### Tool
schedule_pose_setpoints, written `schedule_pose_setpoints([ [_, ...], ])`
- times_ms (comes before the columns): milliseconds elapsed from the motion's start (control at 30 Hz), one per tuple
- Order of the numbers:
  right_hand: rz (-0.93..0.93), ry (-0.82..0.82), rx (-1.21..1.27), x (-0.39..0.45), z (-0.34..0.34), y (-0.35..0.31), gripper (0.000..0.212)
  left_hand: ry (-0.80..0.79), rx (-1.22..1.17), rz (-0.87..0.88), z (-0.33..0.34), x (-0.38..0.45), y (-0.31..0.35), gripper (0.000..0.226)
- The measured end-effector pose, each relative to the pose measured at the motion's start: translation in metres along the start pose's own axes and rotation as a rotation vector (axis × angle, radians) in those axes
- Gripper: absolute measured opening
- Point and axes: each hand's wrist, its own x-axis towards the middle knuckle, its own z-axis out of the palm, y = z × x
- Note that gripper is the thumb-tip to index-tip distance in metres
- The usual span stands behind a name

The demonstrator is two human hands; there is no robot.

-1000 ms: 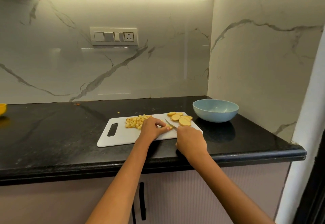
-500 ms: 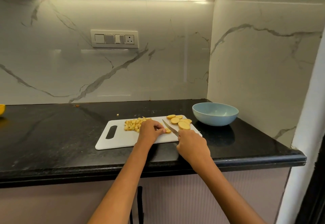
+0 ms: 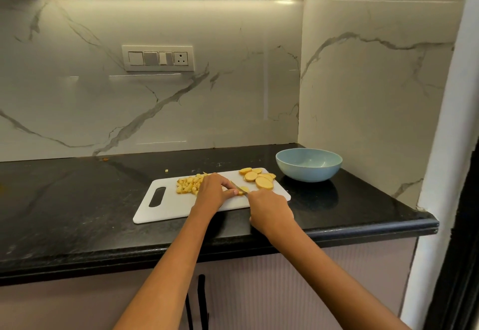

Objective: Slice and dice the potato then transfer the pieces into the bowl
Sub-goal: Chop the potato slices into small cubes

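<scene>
one potato slice [image 3: 243, 189] under curled left fingers [image 3: 232, 191], knife [image 3: 238, 187] in right-hand fingers [image 3: 255, 196]

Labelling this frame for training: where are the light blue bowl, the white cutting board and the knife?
light blue bowl [image 3: 308, 171]: head view, front outer wall.
white cutting board [image 3: 171, 206]: head view, bare near-left surface.
knife [image 3: 234, 184]: head view, blade.
</scene>
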Motion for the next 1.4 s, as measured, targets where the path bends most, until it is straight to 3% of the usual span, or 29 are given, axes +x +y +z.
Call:
schedule_pose_setpoints([
  [233, 0.005, 0.008, -0.023, -0.004, 0.004, 0.004, 0.025, 0.017, -0.041, 0.014, 0.001, -0.003, -0.003, 0.016],
  [567, 0.129, 0.057, 0.236, 0.005, 0.007, 0.02, 0.017, 0.17, 0.023, -0.001, 0.004, 0.001, -0.008, 0.02],
  [833, 0.072, 0.068, 0.164, -0.002, 0.009, 0.01, 0.021, 0.094, 0.004, 0.031, 0.002, 0.0, -0.007, 0.008],
  [1400, 0.008, -0.033, 0.027, 0.008, -0.003, -0.005, 0.028, -0.042, 0.083, 0.021, -0.001, 0.008, -0.003, 0.018],
])
